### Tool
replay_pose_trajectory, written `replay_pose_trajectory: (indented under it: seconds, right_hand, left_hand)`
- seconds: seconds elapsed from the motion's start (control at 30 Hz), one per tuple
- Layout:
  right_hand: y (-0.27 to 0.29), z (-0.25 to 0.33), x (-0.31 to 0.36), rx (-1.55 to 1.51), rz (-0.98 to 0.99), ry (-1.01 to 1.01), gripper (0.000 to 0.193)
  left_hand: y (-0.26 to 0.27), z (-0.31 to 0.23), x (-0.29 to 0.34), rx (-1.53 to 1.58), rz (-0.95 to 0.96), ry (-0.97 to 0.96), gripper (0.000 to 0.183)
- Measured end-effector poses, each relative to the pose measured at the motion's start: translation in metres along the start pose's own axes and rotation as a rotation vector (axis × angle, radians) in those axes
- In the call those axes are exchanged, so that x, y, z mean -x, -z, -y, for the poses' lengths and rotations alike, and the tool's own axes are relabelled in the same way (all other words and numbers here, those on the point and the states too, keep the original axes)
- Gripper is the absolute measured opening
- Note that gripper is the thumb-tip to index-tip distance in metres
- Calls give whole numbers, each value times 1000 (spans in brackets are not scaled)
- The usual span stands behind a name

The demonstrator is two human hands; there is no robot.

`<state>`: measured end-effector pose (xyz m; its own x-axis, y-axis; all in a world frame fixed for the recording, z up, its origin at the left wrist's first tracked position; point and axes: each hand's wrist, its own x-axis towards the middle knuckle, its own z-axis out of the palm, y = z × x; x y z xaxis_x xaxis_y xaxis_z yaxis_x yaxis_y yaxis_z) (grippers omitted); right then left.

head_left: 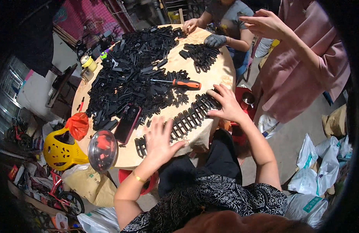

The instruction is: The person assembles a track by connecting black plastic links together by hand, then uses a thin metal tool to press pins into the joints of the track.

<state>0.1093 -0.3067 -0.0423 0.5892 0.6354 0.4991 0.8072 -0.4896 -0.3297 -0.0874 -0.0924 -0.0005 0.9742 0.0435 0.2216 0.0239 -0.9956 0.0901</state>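
Observation:
A row of black plastic pieces (187,122) lies side by side along the table's near edge. My left hand (159,141) is over the left part of the row, fingers spread and thumb pointing right, hiding several pieces. At the right end, my right hand (229,106) has its fingers stretched out and its thumb apart, at or just above the last pieces; whether it touches them is unclear. Beyond the row, a screwdriver (186,84) with an orange and black handle rests on a large heap of black plastic parts (129,73).
The round wooden table (204,134) also bears a phone (128,125), a clear bowl (103,151) and an orange-red bag (77,126). Across it, a person's gloved hand (215,40) is beside a smaller pile (201,56). Another person stands at right, hand raised (265,23).

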Motion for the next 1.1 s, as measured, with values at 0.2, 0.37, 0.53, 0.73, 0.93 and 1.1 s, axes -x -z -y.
replay_pose_trajectory:
  seconds: [0.2,0.37,0.53,0.73,0.93,1.1]
  right_hand:
    - [-4,7,-5,79,82,-35,66]
    - [-17,21,-8,96,8,-92,64]
    - [-18,19,-13,111,48,-122,56]
    - [-21,6,-9,128,49,-88,52]
    - [-18,-8,-15,96,16,-32,50]
    - [-21,-32,-25,33,-36,-21,43]
  left_hand:
    - [6,36,46,-17,32,276,87]
    - [-3,30,41,-43,54,307,88]
    - [8,8,-1,21,-20,-54,76]
    - [-38,-29,-82,138,114,-391,78]
    - [-48,-41,-88,151,106,-334,82]
    - [-41,-39,-85,129,153,-358,77]
